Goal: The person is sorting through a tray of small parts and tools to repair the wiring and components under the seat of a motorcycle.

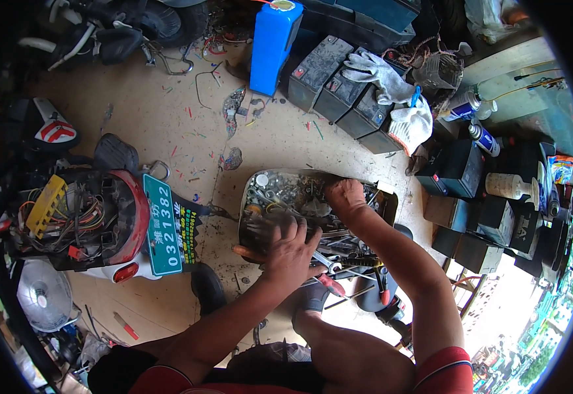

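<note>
so the parts tub [329, 173] sat low in front of us, just past our foot [312, 299], crammed with loose metal: a pile of nuts and bolts [268, 189] at the left end, darker and longer bits toward the right. our right hand [347, 201] was down inside the back right part, fingers curled, and honestly we couldn't tell whether it was pinching anything, since the tips were hidden. our left hand [285, 251] was spread wide over the front left edge, blurry at the fingertips, with nothing we could see gripped in it. for digging through a mess like that, we figured the trick was to go slow, rake stuff sideways with the finger pads instead of jabbing straight down, and use the spread hand to hold back the pile so it didn't slide into the cleared spot. we'd also have moved the wrench [329, 264] and the red-handled screwdriver [331, 285] away from the near edge, because a forearm could easily knock them off. red-handled pliers [384, 289] stuck out by the right corner too. farther out, to our left, was a scooter tail with a green plate [163, 224] and bare wiring [79, 210], and beyond the tub stood a blue battery pack [275, 49] beside dark batteries [322, 69] with work gloves [381, 73] on top.
</note>
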The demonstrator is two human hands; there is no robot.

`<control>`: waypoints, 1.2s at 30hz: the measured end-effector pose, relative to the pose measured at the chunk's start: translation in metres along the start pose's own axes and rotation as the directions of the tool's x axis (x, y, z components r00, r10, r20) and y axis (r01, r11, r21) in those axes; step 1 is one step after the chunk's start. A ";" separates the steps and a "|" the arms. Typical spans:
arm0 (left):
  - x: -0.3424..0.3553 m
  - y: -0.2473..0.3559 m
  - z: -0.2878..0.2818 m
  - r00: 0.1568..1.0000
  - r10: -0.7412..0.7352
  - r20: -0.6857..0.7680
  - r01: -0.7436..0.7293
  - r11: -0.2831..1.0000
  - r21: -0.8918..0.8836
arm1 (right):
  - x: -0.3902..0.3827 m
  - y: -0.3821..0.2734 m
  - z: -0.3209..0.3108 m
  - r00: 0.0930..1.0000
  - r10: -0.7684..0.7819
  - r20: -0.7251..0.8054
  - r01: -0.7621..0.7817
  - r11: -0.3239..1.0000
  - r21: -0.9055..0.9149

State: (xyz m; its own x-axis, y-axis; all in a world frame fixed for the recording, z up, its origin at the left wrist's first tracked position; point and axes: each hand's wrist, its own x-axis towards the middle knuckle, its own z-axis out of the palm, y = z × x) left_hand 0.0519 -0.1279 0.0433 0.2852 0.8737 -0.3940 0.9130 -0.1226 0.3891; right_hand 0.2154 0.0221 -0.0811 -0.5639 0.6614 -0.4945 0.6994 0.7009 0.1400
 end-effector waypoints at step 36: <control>0.037 -0.036 0.001 0.998 0.067 -0.006 -0.067 0.983 -0.168 | -0.043 0.034 -0.040 0.942 -0.191 -0.277 0.228 0.968 0.106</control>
State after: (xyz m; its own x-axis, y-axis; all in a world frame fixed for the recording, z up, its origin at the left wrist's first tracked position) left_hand 0.0299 -0.0914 0.0134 0.3437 0.8663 -0.3624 0.8299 -0.0996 0.5490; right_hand 0.2457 0.0280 -0.0204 -0.7864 0.5627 -0.2549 0.5950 0.8009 -0.0676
